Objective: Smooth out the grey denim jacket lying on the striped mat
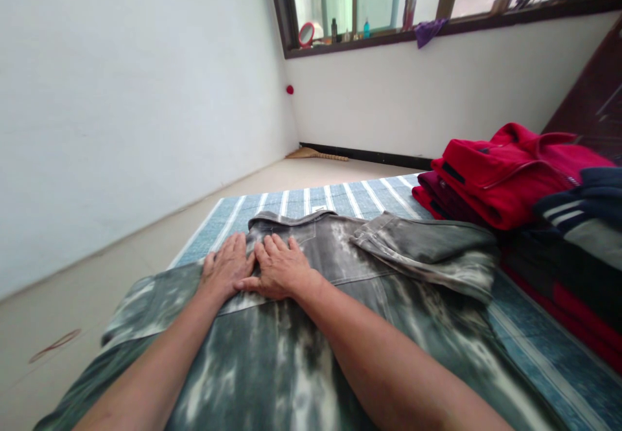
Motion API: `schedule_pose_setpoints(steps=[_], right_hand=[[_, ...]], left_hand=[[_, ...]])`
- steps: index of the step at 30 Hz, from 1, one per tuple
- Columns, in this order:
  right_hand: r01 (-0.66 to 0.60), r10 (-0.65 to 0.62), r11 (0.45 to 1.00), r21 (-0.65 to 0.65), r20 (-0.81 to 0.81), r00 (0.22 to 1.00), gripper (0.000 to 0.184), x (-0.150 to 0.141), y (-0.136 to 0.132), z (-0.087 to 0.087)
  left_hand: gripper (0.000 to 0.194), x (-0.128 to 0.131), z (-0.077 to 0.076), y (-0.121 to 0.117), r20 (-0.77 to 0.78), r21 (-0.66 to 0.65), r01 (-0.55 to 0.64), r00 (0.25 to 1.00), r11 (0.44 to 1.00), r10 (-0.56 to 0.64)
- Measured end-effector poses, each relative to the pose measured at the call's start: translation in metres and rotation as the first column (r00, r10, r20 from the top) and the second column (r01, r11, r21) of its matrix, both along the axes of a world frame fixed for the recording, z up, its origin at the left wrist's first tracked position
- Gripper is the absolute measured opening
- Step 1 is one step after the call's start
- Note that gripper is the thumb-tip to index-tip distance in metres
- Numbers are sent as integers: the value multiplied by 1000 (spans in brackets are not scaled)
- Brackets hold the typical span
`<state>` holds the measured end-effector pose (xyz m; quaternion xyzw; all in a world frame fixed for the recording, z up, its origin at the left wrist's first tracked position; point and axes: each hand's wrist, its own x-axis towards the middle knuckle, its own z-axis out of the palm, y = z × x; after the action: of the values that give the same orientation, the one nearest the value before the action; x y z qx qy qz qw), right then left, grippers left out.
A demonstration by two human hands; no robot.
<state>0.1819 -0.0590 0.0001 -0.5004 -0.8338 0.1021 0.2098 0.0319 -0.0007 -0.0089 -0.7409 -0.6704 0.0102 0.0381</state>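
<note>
A grey-green mottled shirt [286, 360] lies spread out before me, its collar at the far edge. One sleeve [432, 249] is folded inward on the right; the other part of the shirt reaches out to the left. My left hand [229, 264] rests flat on the cloth near the collar, fingers stretched forward. Right beside it, my right hand [279, 266] presses flat on the shirt too, its thumb reaching toward the left hand. Both hands are open and grip nothing. The shirt's lower end runs out of view beneath my forearms.
Under the shirt is a blue striped sheet [340, 194]. A pile of folded clothes, with a red jacket [515, 172] on top, stands at the right. A broom [315, 153] lies on the floor by the far wall. Small items line the window sill [379, 39].
</note>
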Motion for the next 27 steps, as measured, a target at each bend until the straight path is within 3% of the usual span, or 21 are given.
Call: schedule_pose_setpoints(steps=[4,7,11,18,27], right_hand=[[3,-3,1000,-4,1,1000,87,0,1,-1],[-3,3,1000,1,9,1000,90,0,2,-2],[-12,11,1000,27,15,1000,91,0,3,-4],[-17,17,999,35,9,1000,91,0,3,-5],[-19,18,999,43,15,1000,92,1,3,-4]], left_hand=[[62,-2,0,-4,-48,194,95,995,976,-88],[48,-2,6,-11,-94,282,179,983,943,-158],[35,-2,9,-13,-128,265,253,966,930,-226],[39,-7,0,-4,-105,236,346,938,908,-331],[42,-6,3,-5,-59,259,310,950,915,-306]])
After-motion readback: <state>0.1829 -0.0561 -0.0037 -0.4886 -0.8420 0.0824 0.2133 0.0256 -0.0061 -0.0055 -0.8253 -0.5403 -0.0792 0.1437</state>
